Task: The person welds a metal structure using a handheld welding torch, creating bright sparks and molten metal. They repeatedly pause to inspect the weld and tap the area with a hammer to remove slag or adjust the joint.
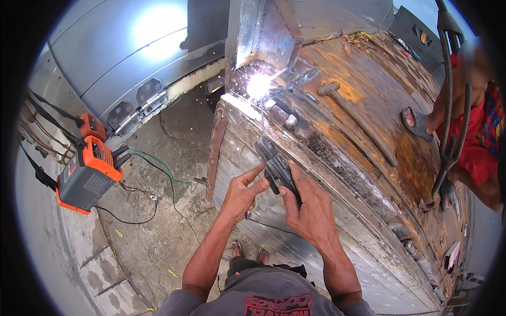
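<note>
My right hand (312,203) is closed round the dark handle of a welding electrode holder (279,167). On its left side, my left hand (242,195) has its thumb and forefinger bent against the same holder. A thin welding rod (262,120) runs up from the holder's jaws to a bright arc (259,86), with sparks flying about it. The arc burns at the foot of an upright metal post (258,39), at the corner of a rusty metal bed (363,89). Glare hides the spot where rod and metal meet.
A hammer (363,124) lies on the rusty bed. At right, another person in red shorts (477,152) is beside a long pronged metal bar (448,105). An orange and grey welding machine (87,179) stands at left, with cables on the concrete floor (174,210). A hinge (138,107) joins the grey panel.
</note>
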Demonstrator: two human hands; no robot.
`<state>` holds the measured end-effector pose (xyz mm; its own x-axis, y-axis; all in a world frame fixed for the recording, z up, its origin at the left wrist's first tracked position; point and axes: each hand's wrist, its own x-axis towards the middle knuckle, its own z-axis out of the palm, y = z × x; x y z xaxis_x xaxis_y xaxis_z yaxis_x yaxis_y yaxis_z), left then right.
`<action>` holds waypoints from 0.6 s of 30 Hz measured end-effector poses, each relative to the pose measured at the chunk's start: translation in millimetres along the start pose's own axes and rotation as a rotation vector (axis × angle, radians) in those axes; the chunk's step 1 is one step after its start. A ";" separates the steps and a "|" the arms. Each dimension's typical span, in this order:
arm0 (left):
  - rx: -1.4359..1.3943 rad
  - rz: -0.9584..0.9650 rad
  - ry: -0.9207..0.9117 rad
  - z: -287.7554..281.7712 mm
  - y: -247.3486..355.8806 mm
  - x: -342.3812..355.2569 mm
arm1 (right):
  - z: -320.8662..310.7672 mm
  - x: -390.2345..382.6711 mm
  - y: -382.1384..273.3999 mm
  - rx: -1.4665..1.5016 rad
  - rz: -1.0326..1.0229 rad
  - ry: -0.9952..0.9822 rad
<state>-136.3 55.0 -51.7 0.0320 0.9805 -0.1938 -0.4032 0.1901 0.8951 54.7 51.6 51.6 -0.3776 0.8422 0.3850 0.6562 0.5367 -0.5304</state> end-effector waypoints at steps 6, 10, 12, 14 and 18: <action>0.003 -0.004 0.001 -0.4 0.8 -0.6 | -1.8 1.6 -3.7 -0.006 0.049 -0.029; 0.016 -0.014 0.002 0.3 1.1 0.2 | -2.3 0.7 -3.7 -0.002 0.060 -0.027; 0.017 -0.014 0.005 -0.4 0.6 -0.2 | -1.4 0.6 -3.5 0.000 0.058 -0.026; 0.008 -0.008 0.003 -0.1 0.5 -0.2 | -1.1 0.7 -2.8 -0.002 0.044 -0.015; -0.010 -0.011 -0.021 -0.8 3.3 -1.0 | -2.3 1.1 -1.3 -0.043 0.019 -0.020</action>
<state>-138.4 54.6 -48.9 0.0556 0.9793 -0.1947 -0.4121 0.2001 0.8889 55.0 51.7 54.4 -0.3771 0.8533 0.3600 0.6911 0.5180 -0.5040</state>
